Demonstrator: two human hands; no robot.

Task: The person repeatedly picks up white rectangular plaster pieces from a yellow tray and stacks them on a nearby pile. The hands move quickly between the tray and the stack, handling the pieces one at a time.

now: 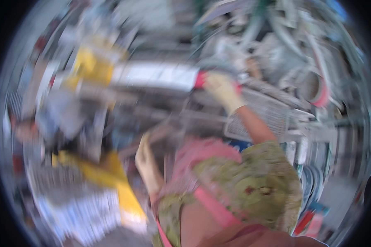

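Motion blur smears much of the picture. My right hand [222, 88], in a pale cream glove, reaches forward and closes over a pink object [200, 80], which shows on both sides of the glove; its kind is unclear. Directly left of it stretches a long white panel [156, 76] over the work surface; whether the two are joined, I cannot tell. Nearer to my body, on the left, is my left hand [144, 158], gloved too. It seems to hold nothing, its fingers loosely extended upward and blurred.
Yellow material [92, 68] lies at the far left, and a yellow-edged stack of white sheets [82, 206] at the near left. A grey perforated panel [261, 117] lies under my right forearm. Farther right is a round, pink-rimmed piece [315, 90] among clutter. Another person's hand [27, 131] appears at the left edge.
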